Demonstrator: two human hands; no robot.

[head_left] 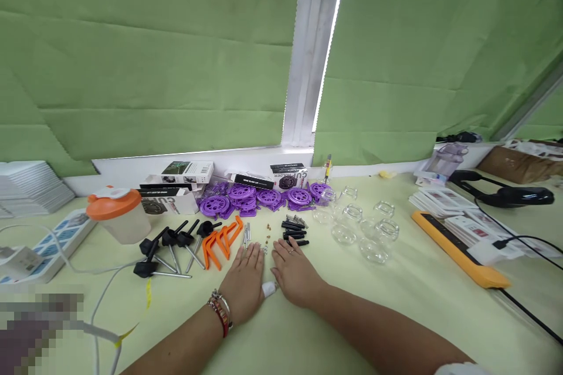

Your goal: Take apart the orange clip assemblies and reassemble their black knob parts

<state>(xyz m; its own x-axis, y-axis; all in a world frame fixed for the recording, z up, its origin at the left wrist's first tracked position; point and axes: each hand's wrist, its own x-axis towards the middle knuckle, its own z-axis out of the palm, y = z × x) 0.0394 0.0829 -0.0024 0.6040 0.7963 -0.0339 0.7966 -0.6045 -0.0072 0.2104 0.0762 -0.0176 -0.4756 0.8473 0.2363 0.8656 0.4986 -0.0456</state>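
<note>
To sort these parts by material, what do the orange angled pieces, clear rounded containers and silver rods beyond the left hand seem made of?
Orange angled pieces: probably plastic, satin; the colour is even, highlights soft.
Clear rounded containers: glass or clear plastic, glossy; transparency and bright reflections fit both.
Silver rods: likely metal, polished, from their grey shine.

Head-worn view, facing forward, down over table

Orange-lidded cup, white power strip.
</note>
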